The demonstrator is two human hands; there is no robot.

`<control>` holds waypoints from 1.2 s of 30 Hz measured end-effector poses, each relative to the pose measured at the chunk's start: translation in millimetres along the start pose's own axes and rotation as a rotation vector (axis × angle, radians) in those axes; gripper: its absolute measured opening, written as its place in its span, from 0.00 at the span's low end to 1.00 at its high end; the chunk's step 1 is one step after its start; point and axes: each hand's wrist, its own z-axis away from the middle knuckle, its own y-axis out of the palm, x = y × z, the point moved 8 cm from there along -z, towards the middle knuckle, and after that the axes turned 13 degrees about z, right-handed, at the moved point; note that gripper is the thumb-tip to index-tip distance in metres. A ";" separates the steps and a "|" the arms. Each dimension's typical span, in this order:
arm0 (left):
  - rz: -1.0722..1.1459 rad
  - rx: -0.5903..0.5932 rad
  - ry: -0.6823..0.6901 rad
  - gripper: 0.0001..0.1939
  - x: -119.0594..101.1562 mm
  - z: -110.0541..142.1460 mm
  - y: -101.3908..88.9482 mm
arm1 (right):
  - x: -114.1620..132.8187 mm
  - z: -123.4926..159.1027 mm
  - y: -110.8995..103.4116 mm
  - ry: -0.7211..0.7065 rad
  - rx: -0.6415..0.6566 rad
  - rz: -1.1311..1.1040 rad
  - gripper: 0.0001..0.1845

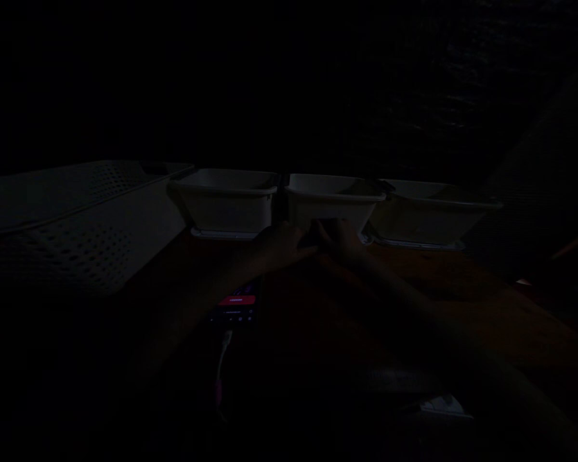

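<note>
The view is very dark. My left hand (284,244) and my right hand (340,239) meet over the table, just in front of the middle pale bin (327,205). Both look closed, with fingers bent toward each other. Something dark may be between them, but the gloom hides what it is. Below my left forearm lies a phone (235,308) with its screen lit, partly covered by the arm. A white charging cable (224,353) runs from its lower end toward me.
Left and right of the middle bin stand two more pale bins, a left bin (236,208) and a right bin (428,221). A large perforated basket (139,221) is at far left. The brown wooden table (428,282) carries a small whitish object (443,405) near the front.
</note>
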 end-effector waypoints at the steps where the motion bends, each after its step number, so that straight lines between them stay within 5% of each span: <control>1: 0.010 -0.002 0.000 0.24 -0.4 0.3 -0.6 | 0.8 0.1 -0.2 -0.006 -0.001 -0.007 0.28; 12: -0.047 0.005 -0.004 0.30 2.0 3.8 0.8 | -1.8 -0.9 -1.9 0.018 0.028 0.228 0.26; 23: -0.239 0.041 0.037 0.23 2.7 3.6 0.0 | 10.5 3.6 2.6 -0.106 0.130 0.102 0.22; 30: -0.361 -0.008 0.066 0.23 3.5 3.5 -3.9 | 6.3 6.5 17.7 -0.298 0.224 0.096 0.32; 36: -0.356 -0.031 0.133 0.29 -5.4 3.7 -5.8 | -5.2 3.3 42.2 -0.209 0.313 0.191 0.29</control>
